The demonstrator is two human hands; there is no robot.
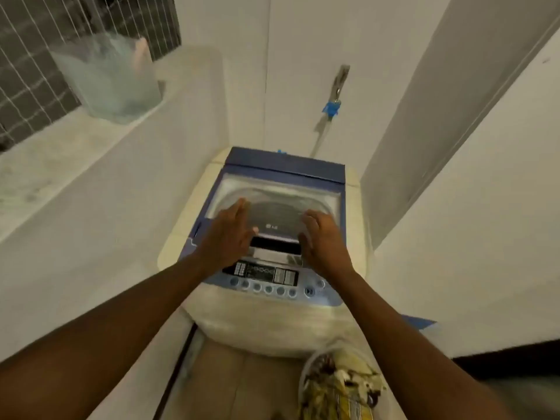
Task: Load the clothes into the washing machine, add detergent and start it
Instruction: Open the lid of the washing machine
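Observation:
A top-loading washing machine (348, 183) with a blue frame and a clear lid (272, 216) stands in a narrow corner, the lid down. Its control panel (266, 286) with round buttons faces me. My left hand (227, 234) lies flat on the lid's front left, fingers stretched and slightly apart. My right hand (324, 241) hovers at the lid's front right with fingers curled near the handle edge. Neither hand holds anything. A white basket of yellow patterned clothes (339, 386) sits on the floor at the machine's front right.
A white ledge (60, 165) runs along the left with a clear plastic bag (109, 77) on it before a netted window. A tap with a blue hose fitting (333, 104) is on the back wall. A white wall (485, 207) closes in on the right.

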